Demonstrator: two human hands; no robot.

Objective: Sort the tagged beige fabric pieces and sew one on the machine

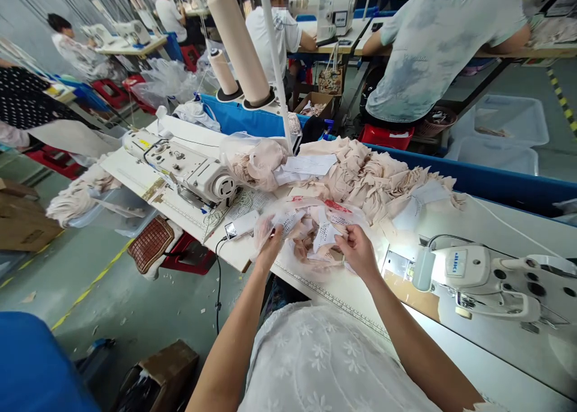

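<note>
A clear plastic bag (pixel 300 262) with red print lies opened on the table in front of me. Inside it are beige fabric pieces (pixel 306 241) and white paper slips (pixel 325 236) with printed marks. My left hand (pixel 270 247) is closed on the bag's left side, its fingertips partly hidden by the plastic. On the other side, my right hand (pixel 358 251) pinches at the right edge of a paper slip, close to the fabric; whether it also grips fabric or plastic is unclear.
Behind the bag lies a large heap of beige fabric pieces (pixel 369 181). One sewing machine (pixel 189 166) stands at the left, another (pixel 482 280) at the right. Thread cones (pixel 238 45) rise at the back. A small device with a cable (pixel 231 230) lies left. Co-workers sit beyond.
</note>
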